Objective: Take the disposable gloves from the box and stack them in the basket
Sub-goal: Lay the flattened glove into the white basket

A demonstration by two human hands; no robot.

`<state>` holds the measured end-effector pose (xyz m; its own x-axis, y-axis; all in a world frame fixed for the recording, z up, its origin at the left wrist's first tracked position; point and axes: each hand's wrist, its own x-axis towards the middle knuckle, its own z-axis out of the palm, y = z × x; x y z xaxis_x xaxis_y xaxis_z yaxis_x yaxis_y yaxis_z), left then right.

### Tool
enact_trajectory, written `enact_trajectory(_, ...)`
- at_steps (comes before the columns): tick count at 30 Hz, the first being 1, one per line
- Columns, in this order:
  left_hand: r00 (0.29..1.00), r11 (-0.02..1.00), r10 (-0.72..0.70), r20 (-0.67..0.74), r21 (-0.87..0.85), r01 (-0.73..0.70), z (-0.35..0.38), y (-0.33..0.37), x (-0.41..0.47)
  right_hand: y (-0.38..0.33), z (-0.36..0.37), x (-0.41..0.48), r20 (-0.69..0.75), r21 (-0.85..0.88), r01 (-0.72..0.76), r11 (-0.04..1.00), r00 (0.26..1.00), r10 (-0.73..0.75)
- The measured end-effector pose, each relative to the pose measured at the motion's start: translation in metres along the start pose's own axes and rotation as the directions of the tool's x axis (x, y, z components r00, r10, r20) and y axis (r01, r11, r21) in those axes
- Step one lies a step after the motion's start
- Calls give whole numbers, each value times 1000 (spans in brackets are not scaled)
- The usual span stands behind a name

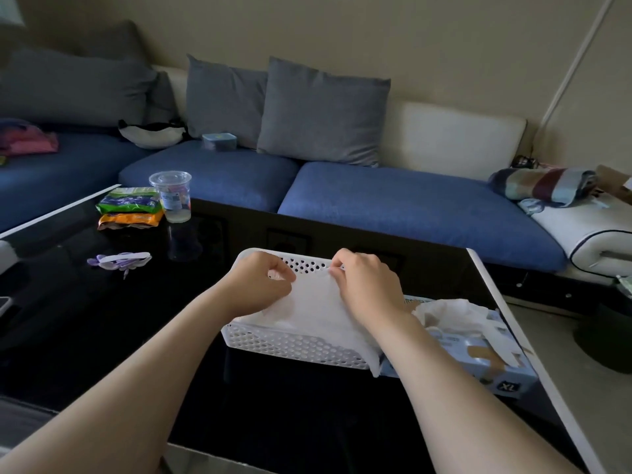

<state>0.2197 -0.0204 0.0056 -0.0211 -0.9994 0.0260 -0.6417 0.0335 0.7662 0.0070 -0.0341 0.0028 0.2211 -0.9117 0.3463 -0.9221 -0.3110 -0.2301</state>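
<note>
White perforated basket (294,347) beneath your hands, part-filled with stacked gloves (273,323). Your left hand (263,282) and right hand (367,285) each pinch the top glove (316,301), spreading it. Glove box (478,354), just right of your right hand: more remain, by the look of it.

Plastic cup (172,196) beside snack packets (129,208) — blue sofa (410,203)

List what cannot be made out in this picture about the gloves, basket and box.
Head view:
- White perforated plastic basket: inside covered by the thin white disposable glove that the left hand and right hand pinch; stack uncountable.
- Both hands' fingertips: curled under, exact grip hidden.
- Blue cardboard glove box: right forearm crosses it; print besides "XL" blurred.
- Clear plastic cup: label too small to read.
</note>
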Motion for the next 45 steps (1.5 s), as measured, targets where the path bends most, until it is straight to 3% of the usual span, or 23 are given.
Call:
enact_trajectory(5,997,951,-18,71,308,-5,-4,-14,6,-13,11,13,105,-55,37,998,994,-31)
enact_trajectory(11,998,861,-13,59,509,-19,4,-16,8,-21,32,25,161,-64,94,994,984,-82)
enact_trajectory(17,997,747,-45,66,665,-10,7,-7,7,-21,38,28,126,-206,87,975,990,-62)
enact_trajectory(20,995,648,22,102,756,-92,9,-10,11,-21,32,30,200,-118,68,991,979,-44)
enact_trajectory(23,989,663,70,133,734,-146,14,-18,18,-17,23,29,433,11,14,1000,901,-17)
enact_trajectory(27,956,786,-138,260,616,-54,20,-16,20,-4,16,24,688,-37,-41,998,724,55)
enact_trajectory(30,922,794,-237,307,608,2,21,-18,21,-1,15,21,771,-135,6,991,629,101)
enact_trajectory(36,917,768,-253,308,640,-3,21,-15,22,-4,17,19,801,-245,-7,969,562,207)
enact_trajectory(41,926,764,-250,281,645,10,20,-10,20,-13,-6,6,745,-129,-20,991,658,110)
enact_trajectory(45,966,791,-55,253,601,-112,27,5,19,-13,-25,-2,632,-32,-54,998,772,62)
